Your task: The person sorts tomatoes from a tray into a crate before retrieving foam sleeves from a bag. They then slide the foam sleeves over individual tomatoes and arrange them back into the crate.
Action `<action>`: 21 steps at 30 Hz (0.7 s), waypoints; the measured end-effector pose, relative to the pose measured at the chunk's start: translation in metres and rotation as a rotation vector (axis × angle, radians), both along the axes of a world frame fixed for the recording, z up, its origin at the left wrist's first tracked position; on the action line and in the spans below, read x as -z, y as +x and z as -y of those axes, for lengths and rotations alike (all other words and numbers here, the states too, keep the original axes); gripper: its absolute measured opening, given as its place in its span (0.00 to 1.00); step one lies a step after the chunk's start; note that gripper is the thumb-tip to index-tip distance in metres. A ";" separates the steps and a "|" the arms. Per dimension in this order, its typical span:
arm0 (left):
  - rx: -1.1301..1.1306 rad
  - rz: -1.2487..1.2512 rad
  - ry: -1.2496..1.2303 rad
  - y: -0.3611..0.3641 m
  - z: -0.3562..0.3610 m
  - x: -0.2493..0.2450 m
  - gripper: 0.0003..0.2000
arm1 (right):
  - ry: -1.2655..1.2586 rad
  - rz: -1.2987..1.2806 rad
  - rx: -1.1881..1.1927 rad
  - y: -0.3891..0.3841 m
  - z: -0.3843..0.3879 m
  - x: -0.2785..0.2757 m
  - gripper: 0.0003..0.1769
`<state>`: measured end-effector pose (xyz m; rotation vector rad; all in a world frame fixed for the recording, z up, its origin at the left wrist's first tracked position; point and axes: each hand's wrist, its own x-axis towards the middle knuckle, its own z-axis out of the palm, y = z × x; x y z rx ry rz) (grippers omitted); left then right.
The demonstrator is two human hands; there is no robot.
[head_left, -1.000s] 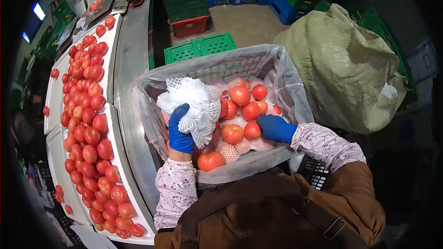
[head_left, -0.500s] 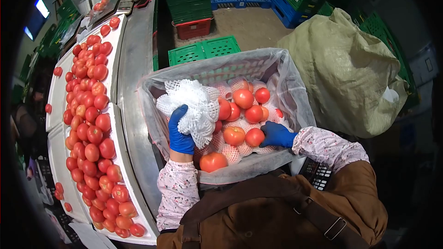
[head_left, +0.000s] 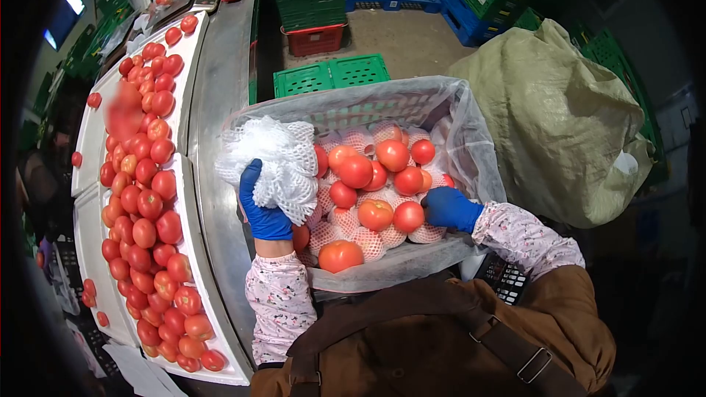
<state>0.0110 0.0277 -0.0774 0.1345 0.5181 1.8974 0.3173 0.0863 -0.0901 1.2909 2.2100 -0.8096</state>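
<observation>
Counter (head_left: 213, 103) of dull steel runs along the left, carrying white trays (head_left: 184, 198) crowded with loose red tomatoes (head_left: 147, 198). To the right a big pale green sack (head_left: 559, 117) slumps on the floor, and green crates (head_left: 331, 73) lie beyond. Between them, just in front of the person, stands a box lined with clear plastic (head_left: 382, 95), filled with tomatoes, some bare and some sleeved in white foam mesh. The left hand (head_left: 261, 209), in a blue glove, is raised over the box's left edge; its grip is closed tight around a bundle of foam nets (head_left: 268, 158), which billows above the fingers. The right hand (head_left: 450, 208), also gloved in blue, sits low at the box's right side, just beside a bare tomato (head_left: 409, 216) and above a netted tomato (head_left: 426, 233). Whether its grip is open or closed cannot be told, as the fingers curl out of sight.
</observation>
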 end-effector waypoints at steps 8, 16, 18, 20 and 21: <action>0.013 -0.105 -0.039 0.015 0.000 -0.009 0.26 | 0.324 -0.833 0.403 0.018 -0.054 -0.019 0.15; 0.488 0.072 -0.018 0.040 0.010 0.025 0.19 | -0.333 -1.521 0.283 -0.100 -0.041 0.003 0.35; 0.441 -0.031 -0.005 0.044 0.011 -0.009 0.20 | -0.175 -1.446 0.047 -0.128 -0.019 -0.013 0.43; 0.414 -0.028 -0.153 0.041 0.011 0.015 0.19 | 0.172 -1.332 -0.105 -0.136 -0.002 -0.055 0.46; 0.525 0.140 -0.253 0.044 0.012 0.010 0.18 | 0.357 -1.256 -0.114 -0.135 0.002 -0.057 0.46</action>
